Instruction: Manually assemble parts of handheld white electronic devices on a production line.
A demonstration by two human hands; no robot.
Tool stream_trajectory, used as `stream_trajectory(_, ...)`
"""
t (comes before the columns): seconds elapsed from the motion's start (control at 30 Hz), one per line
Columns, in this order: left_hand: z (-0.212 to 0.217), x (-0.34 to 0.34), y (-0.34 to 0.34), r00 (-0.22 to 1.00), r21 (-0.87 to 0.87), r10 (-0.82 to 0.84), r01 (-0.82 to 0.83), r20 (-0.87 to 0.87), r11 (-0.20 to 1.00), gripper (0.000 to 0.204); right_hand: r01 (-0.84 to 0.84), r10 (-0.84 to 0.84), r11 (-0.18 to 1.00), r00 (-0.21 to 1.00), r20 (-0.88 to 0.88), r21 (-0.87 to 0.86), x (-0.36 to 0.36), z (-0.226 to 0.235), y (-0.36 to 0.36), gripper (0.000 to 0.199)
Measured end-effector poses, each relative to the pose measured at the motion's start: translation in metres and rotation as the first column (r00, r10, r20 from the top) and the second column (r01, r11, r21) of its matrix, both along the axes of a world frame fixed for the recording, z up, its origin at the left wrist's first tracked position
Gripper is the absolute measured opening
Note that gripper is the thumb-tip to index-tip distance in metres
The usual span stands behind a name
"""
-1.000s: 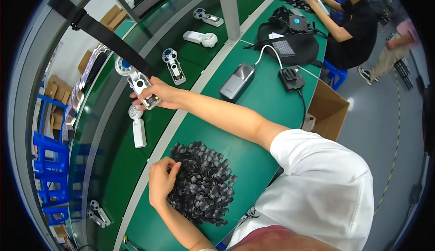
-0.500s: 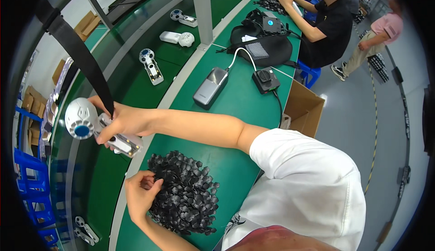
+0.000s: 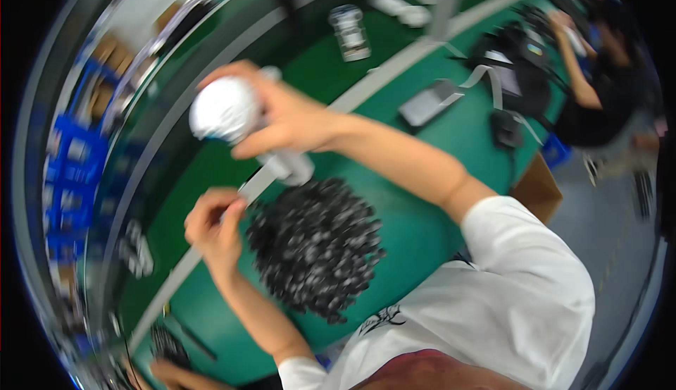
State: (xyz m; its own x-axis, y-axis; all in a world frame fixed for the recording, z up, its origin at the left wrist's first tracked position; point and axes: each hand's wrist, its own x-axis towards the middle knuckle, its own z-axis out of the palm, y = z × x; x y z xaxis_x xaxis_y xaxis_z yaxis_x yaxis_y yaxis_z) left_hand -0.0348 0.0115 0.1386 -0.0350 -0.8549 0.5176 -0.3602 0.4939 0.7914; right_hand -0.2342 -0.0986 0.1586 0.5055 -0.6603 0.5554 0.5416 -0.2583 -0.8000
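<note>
My right hand (image 3: 282, 112) grips a white handheld device (image 3: 225, 110), which has a bulbous round head and a narrow handle. It holds the device over the edge of the green bench, beyond the pile of small black flat pieces (image 3: 317, 245). My left hand (image 3: 215, 228) is just left of that pile, thumb and fingertips pinched together. Whatever may be between those fingertips is too small and blurred to make out.
More white devices (image 3: 350, 34) lie on the green conveyor (image 3: 310, 66) beyond a metal rail. A grey power bank (image 3: 431, 103), a black box (image 3: 505, 129) and a black bag (image 3: 517, 80) sit on the bench. Co-workers are at far right and lower left; blue crates (image 3: 74, 171) stand left.
My right hand has brought the device nearer the pile, and its head has turned. My left hand has drawn up off the pile's edge. The whole view has shifted and blurred.
</note>
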Motion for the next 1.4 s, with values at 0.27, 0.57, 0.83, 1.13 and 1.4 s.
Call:
stream_trajectory(0.27, 0.013, -0.010, 0.014, 0.985, -0.244, 0.134, -0.157, -0.106, 0.957, 0.020, 0.127, -0.175, 0.970, 0.957, -0.230, -0.208, 0.013, -0.003, 0.017, 0.072)
stream_trajectory(0.57, 0.033, -0.018, 0.012, 0.901, -0.700, 0.370, -0.116, 0.224, 0.705, 0.029, 0.294, -0.391, 0.830, 0.913, -0.118, -0.474, 0.022, 0.005, 0.031, 0.069)
stream_trajectory(0.83, 0.036, -0.015, 0.018, 0.898, -0.722, 0.388, -0.127, 0.207, 0.680, 0.028, 0.352, -0.456, 0.721, 0.890, -0.026, -0.597, 0.026, 0.004, 0.038, 0.069)
stream_trajectory(1.13, 0.040, -0.014, 0.024, 0.970, -0.475, 0.198, -0.110, 0.139, 0.873, 0.022, 0.395, -0.512, 0.552, 0.856, 0.075, -0.734, 0.020, 0.001, 0.031, 0.071)
stream_trajectory(1.4, 0.027, -0.027, 0.020, 0.937, -0.167, -0.040, -0.019, -0.347, 0.986, 0.032, 0.207, -0.281, 0.767, 0.959, -0.029, -0.607, 0.014, 0.009, 0.042, 0.072)
